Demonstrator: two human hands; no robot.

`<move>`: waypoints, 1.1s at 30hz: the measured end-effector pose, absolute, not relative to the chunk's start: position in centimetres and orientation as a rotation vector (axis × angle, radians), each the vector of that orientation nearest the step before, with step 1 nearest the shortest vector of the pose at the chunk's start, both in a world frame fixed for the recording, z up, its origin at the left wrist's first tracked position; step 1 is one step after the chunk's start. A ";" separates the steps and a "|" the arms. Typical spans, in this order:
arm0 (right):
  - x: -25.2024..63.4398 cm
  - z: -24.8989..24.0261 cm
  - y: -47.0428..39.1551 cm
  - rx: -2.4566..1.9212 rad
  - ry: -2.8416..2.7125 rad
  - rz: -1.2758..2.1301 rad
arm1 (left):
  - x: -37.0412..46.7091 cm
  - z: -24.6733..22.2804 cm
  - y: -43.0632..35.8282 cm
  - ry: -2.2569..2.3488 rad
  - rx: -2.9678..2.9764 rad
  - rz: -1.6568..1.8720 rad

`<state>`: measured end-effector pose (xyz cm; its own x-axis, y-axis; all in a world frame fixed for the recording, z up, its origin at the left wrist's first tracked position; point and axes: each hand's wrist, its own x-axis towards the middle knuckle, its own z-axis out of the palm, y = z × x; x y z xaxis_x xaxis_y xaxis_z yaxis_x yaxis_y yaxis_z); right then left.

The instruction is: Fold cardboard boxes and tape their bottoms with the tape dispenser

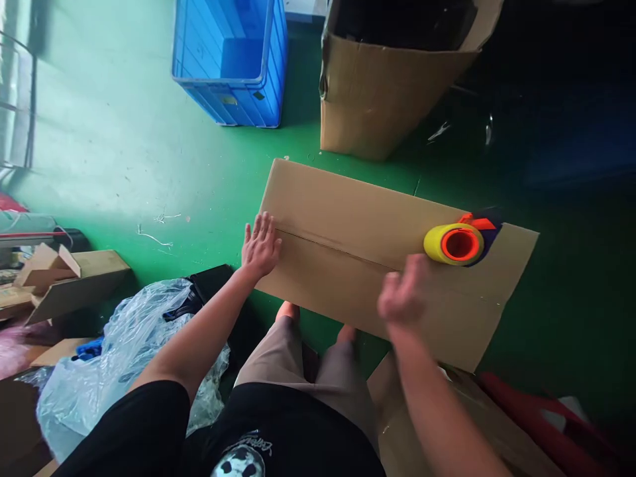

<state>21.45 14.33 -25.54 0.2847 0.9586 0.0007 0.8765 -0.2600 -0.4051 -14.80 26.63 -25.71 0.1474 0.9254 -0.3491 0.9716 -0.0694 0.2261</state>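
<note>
A closed cardboard box (338, 205) lies in front of me, with a seam running along the middle where its top flaps meet. My left hand (262, 246) rests flat on the box's left end, fingers stretched out and slightly apart. Toward the right end of the box sits a tape dispenser (491, 228) with orange parts and a roll of yellow tape (437, 244). Just left of and below that roll is my right hand (406, 291), a little blurred. Its thumb and a finger stand apart, and I see nothing held in it.
A blue plastic crate (228, 99) and a tall open carton (368, 99) stand beyond the box on the green floor. Clear plastic sheeting (134, 358) lies at lower left, near opened cartons (84, 278). Another carton (477, 411) is at lower right beside something red (536, 411).
</note>
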 end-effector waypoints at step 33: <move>15.5 -27.6 14.7 -2.355 -1.920 0.789 | -17.0 -26.3 27.1 1.704 2.093 -0.163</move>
<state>15.52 14.73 -27.59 0.1252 0.9183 -0.3757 0.9170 -0.2516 -0.3094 -17.05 27.06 -26.31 0.2361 0.9042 -0.3560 0.9553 -0.1488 0.2555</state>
